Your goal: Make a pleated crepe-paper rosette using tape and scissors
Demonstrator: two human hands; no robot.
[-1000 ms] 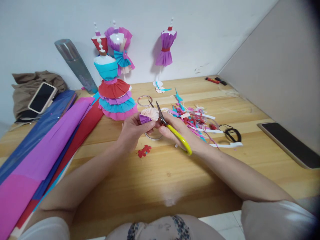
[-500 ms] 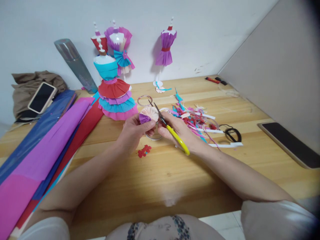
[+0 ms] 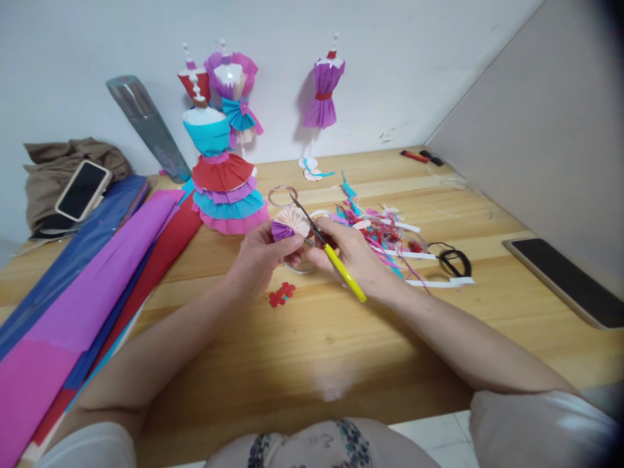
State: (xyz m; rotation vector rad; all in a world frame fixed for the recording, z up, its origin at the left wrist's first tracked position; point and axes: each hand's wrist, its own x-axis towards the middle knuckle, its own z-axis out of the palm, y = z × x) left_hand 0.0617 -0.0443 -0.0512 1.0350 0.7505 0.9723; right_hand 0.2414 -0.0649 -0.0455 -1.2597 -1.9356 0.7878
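Between thumb and fingers, my left hand point(image 3: 260, 257) pinches a pleated paper rosette point(image 3: 291, 222), cream with a purple section, above the table. My right hand point(image 3: 348, 250) grips yellow-handled scissors point(image 3: 344, 272), whose blades look closed and point up and left at the rosette's right edge. My right fingers are partly hidden behind the handles. Under the hands lies a tape roll point(image 3: 305, 265), partly covered. Small red paper flowers point(image 3: 281, 295) rest on the table just in front of my left hand.
Mini mannequins in crepe-paper dresses point(image 3: 224, 175) stand at the back left, another point(image 3: 324, 94) by the wall. Paper scraps point(image 3: 385, 227) pile up right of my hands, beside a black cord loop point(image 3: 455, 262). Crepe-paper rolls point(image 3: 112, 286), a bottle point(image 3: 149, 127) and phones point(image 3: 568, 276) lie around.
The scissor blades have closed together at the rosette's right edge, and the handles have shifted slightly left. My left hand and the rosette stay almost still.
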